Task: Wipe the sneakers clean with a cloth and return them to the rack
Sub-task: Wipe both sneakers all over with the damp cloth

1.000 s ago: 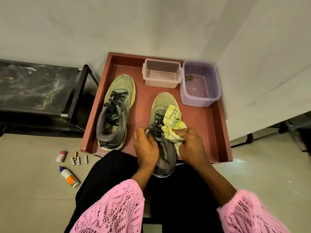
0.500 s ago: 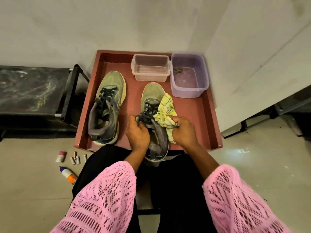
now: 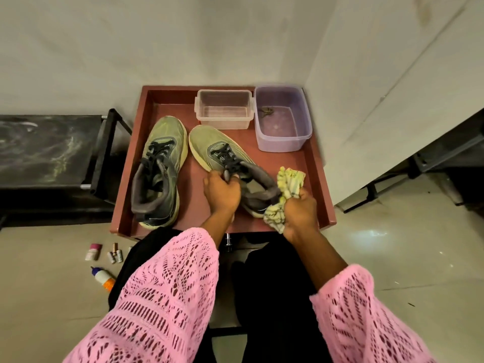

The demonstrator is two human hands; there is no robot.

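**Sneaker turned for a heel wipe**

While the red tray keeps the mess in one place on its low table, the black rack waits at nine o'clock for the return. One sneaker rests flat at the tray's left, apparently parked. The other sneaker lies angled, toe toward eleven o'clock, heel swung to four o'clock, probably to present its heel. The left hand has its fingers curled round the laces and tongue, steadying it. The right hand grips the bunched yellow cloth against the heel collar. A purple tub and clear tub sit at twelve o'clock, within reach.
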